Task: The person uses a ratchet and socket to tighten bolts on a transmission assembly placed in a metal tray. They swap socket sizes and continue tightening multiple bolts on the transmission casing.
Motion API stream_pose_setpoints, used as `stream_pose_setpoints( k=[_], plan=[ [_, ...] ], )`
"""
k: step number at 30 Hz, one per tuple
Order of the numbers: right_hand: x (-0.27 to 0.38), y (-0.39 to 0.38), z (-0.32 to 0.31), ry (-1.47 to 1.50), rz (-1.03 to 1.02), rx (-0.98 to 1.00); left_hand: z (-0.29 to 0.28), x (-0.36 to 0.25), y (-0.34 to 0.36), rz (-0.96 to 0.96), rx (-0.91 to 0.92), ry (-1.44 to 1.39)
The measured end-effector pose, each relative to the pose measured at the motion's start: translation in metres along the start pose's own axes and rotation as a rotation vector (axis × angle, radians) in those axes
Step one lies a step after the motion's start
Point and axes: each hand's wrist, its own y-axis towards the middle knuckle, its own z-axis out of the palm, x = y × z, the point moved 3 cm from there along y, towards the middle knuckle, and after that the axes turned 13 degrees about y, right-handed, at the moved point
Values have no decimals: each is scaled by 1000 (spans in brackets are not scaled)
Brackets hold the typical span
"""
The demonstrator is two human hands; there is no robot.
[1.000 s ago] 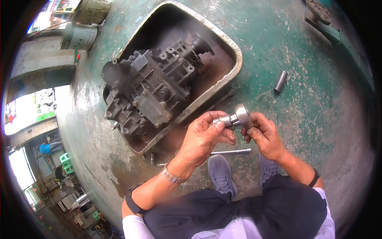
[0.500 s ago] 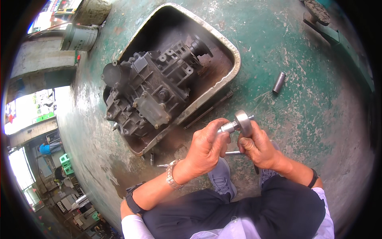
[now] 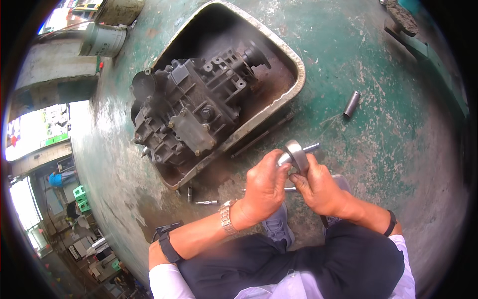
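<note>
My left hand (image 3: 266,187) is closed, pinching a bright metal rod (image 3: 283,159) with thumb and fingers. A thick, smooth metal ring (image 3: 297,157) sits around this rod, whose thinner end pokes out on the ring's far right side. My right hand (image 3: 318,187) is closed too, its thumb and fingers on the ring's lower edge. Behind both hands runs a thin metal bar (image 3: 290,189); I cannot tell whether a hand touches it. In front of me a dirty gearbox (image 3: 191,109) lies in a worn tray (image 3: 294,84).
A metal tube (image 3: 351,104) lies on the green floor at right. Near the tray's lower corner are a small socket (image 3: 189,194) and a short extension bar (image 3: 206,202). A long bar (image 3: 264,134) lies along the tray's near side. Buckets (image 3: 103,41) stand far left.
The ring has shifted left toward my left hand, and more of the rod's thin end now shows beyond it. My left hand hides more of the thicker part.
</note>
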Motion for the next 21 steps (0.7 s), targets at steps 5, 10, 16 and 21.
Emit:
stream_pose_setpoints(
  k=[5, 10, 16, 21],
  plan=[
    [2, 5, -7, -108, 24, 14, -6, 4, 6, -60, 164, -30],
    [18, 13, -22, -169, -17, 117, -14, 11, 15, -192, 372, -126],
    [35, 14, -42, 278, 384, 284, -31, 23, 29, -14, 470, -209],
    [42, 13, -59, 177, 586, 434, -51, 33, 39, 85, 302, -238]
  ],
)
